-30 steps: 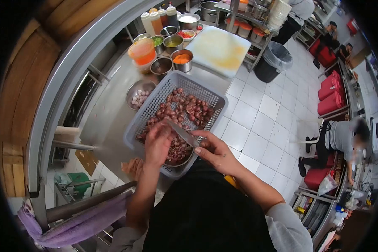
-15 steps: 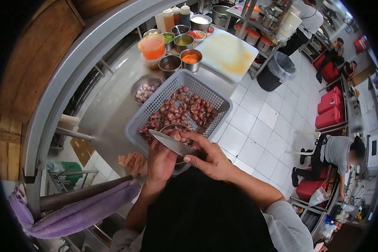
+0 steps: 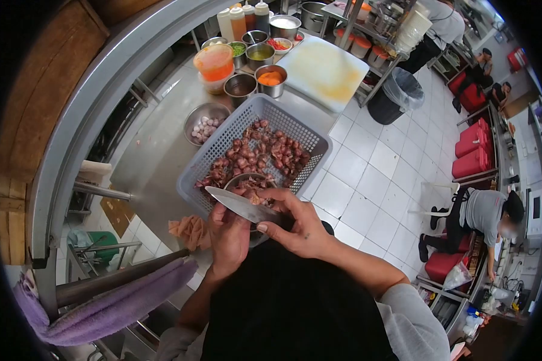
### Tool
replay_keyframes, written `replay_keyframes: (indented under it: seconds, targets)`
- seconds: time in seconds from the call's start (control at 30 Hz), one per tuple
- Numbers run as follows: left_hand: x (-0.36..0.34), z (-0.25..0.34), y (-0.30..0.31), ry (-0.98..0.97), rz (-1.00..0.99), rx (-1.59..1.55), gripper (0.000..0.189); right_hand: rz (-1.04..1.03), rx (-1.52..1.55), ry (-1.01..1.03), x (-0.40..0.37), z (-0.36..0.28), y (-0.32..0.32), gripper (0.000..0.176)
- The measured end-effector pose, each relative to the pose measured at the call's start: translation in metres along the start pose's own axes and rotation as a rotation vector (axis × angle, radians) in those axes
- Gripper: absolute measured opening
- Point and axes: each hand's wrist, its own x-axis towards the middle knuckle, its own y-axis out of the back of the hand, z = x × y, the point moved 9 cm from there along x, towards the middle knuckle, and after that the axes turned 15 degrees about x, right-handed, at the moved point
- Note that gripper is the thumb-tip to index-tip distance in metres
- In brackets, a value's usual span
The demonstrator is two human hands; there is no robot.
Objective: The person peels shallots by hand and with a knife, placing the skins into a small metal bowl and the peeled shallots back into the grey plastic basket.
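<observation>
My right hand (image 3: 304, 225) is closed around a knife (image 3: 241, 206), its broad blade pointing up and left across my left fingers. My left hand (image 3: 229, 240) is closed just under the blade, on a shallot (image 3: 256, 198) that the blade mostly hides. Behind the hands, a metal bowl (image 3: 227, 186) sits inside a grey perforated basket (image 3: 190, 175). Many reddish-brown shallots (image 3: 253, 150) lie loose in the basket, with skins among them.
Left of the basket stands a metal bowl of peeled shallots (image 3: 206, 129). Beyond are an orange-filled tub (image 3: 214, 62), metal containers, squeeze bottles and a white cutting board (image 3: 322, 71). A crumpled cloth (image 3: 190, 231) lies near my left wrist. A person (image 3: 485, 210) bends at the right counter.
The knife tip has shifted slightly left, and its blade covers more of the shallot between my hands. My left fingers have moved a little down behind it.
</observation>
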Motion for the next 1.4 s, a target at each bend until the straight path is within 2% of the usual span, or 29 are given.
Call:
replay_keyframes:
  seconds: [0.07,0.2,0.3,0.43,0.5,0.53,0.6,0.67,0.77,0.87,1.07,1.13,1.27,1.33,1.4]
  targets:
    - [-0.003,-0.002,0.002,-0.007,0.013,-0.052,0.039,0.016,-0.013,0.05,0.0,0.0,-0.002,0.05]
    - [-0.008,-0.008,-0.001,-0.048,-0.004,0.047,0.041,0.021,-0.08,0.138,0.002,-0.001,-0.002,0.045]
    - [-0.01,-0.007,-0.002,-0.096,-0.011,0.085,0.038,0.034,0.023,0.051,0.003,0.002,-0.002,0.04]
    - [-0.013,-0.002,-0.007,-0.143,0.011,0.11,0.032,0.024,0.002,0.143,0.008,0.004,0.0,0.032]
    - [-0.008,0.001,-0.006,-0.144,0.019,0.093,0.031,-0.002,0.537,0.028,0.017,0.013,-0.004,0.025]
    - [-0.004,-0.003,-0.006,-0.07,-0.003,0.02,0.032,-0.007,0.54,0.027,0.02,0.013,0.0,0.025]
    - [0.001,-0.004,-0.008,0.003,-0.023,-0.056,0.033,-0.041,0.711,-0.365,0.018,0.043,0.002,0.021]
    - [0.004,-0.005,-0.01,0.092,-0.023,-0.102,0.034,-0.032,0.713,-0.397,0.018,0.048,0.0,0.021]
    - [0.003,-0.006,-0.006,0.096,0.044,-0.028,0.033,-0.04,0.758,-0.433,0.018,0.053,-0.001,0.021]
    - [0.004,-0.013,0.002,0.073,0.02,0.04,0.034,-0.048,0.812,-0.464,0.018,0.057,-0.003,0.02]
    - [0.005,-0.013,0.019,0.165,0.067,-0.046,0.032,0.073,0.64,-0.415,0.023,0.077,0.03,0.022]
    - [0.005,-0.014,0.03,0.146,0.044,-0.057,0.033,0.112,0.554,-0.461,0.018,0.088,0.033,0.03]
    - [0.006,-0.015,0.037,0.143,0.079,-0.038,0.035,0.077,0.478,-0.467,0.01,0.083,0.023,0.043]
    - [0.005,-0.022,0.04,0.118,0.088,-0.033,0.034,-0.06,0.415,-0.411,0.008,0.061,0.009,0.056]
    - [0.006,-0.023,0.038,0.094,0.089,-0.028,0.034,-0.091,0.415,-0.398,0.008,0.057,0.001,0.058]
